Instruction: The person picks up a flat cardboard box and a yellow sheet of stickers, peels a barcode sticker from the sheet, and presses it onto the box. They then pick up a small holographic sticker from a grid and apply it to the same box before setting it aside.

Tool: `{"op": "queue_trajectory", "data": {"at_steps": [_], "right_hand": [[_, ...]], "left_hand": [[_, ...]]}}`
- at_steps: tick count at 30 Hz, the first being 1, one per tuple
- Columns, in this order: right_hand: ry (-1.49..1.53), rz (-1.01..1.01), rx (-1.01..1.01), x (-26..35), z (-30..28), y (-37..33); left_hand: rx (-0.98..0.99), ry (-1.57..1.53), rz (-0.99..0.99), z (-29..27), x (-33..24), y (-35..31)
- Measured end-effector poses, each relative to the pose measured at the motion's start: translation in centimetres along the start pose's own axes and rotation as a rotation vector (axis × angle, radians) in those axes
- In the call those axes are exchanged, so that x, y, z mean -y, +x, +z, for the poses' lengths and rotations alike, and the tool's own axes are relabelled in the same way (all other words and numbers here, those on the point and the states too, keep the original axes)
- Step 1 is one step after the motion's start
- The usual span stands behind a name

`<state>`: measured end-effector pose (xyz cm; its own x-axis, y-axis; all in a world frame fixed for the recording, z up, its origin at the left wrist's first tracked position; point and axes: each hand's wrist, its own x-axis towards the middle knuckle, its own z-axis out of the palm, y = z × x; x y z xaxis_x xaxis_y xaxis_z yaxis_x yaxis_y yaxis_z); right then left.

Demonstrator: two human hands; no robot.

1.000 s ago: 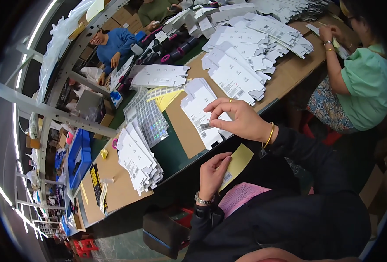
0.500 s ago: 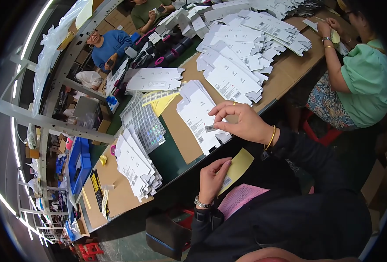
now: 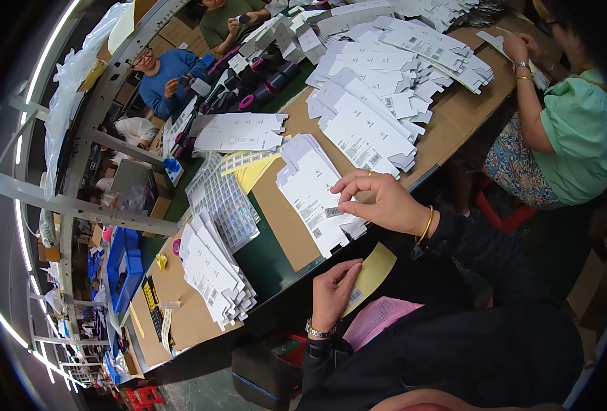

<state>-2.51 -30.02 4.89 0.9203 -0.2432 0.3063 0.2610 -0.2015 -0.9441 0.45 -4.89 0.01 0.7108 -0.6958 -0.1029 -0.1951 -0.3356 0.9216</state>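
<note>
My right hand point(image 3: 386, 204) pinches a small grey barcode label point(image 3: 332, 212) between thumb and fingertips. The label is over the lower part of a stack of flat white printed box blanks point(image 3: 309, 183); whether it touches the top one, I cannot tell. In my left hand point(image 3: 333, 294), thumb against fingers, is a yellow label backing strip point(image 3: 377, 268) with a small barcode label near its lower end. That hand stays in front of the table edge, below the stack.
Another fanned stack of box blanks point(image 3: 211, 270) lies left, beside shiny label sheets point(image 3: 225, 202) and yellow backing paper point(image 3: 254, 172). Larger piles of blanks point(image 3: 365, 130) cover the far side. A co-worker in green point(image 3: 577, 137) sits right; a person in blue point(image 3: 163, 79) is across the table.
My right hand and its label sit slightly lower over the stack. The left hand still holds the strip. The whole view has shifted a little. Across the table, the person in blue has raised a dark object.
</note>
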Motion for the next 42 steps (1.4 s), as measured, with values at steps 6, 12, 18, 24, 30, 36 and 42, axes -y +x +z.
{"op": "queue_trajectory", "data": {"at_steps": [6, 12, 18, 24, 30, 36, 42], "right_hand": [[-0.002, -0.002, 0.013, -0.3, -0.2, 0.6], [0.029, 0.023, 0.013, -0.8, 0.4, -0.1], [0.135, 0.02, -0.053, -2.8, 1.0, -0.1], [0.07, 0.139, -0.019, -1.3, 0.1, 0.8], [-0.002, 0.09, -0.029, -3.0, 0.7, 0.9], [-0.048, 0.072, -0.019, -3.9, 1.5, 1.0], [-0.055, 0.109, -0.006, -5.7, 2.0, 1.3]], "left_hand": [[0.078, 0.068, 0.028, -0.5, -0.6, 0.2], [0.067, 0.178, 0.097, -0.7, -0.5, -0.7], [0.07, 0.265, 0.277, -1.2, -0.5, -0.7], [-0.134, 0.319, 0.243, -3.1, -0.2, -1.2], [-0.33, 0.235, 0.093, -3.6, 0.1, -0.7], [-0.532, 0.277, 0.169, -3.1, 1.6, 1.5], [-0.459, 0.248, 0.073, -2.7, 1.5, 2.9]]}}
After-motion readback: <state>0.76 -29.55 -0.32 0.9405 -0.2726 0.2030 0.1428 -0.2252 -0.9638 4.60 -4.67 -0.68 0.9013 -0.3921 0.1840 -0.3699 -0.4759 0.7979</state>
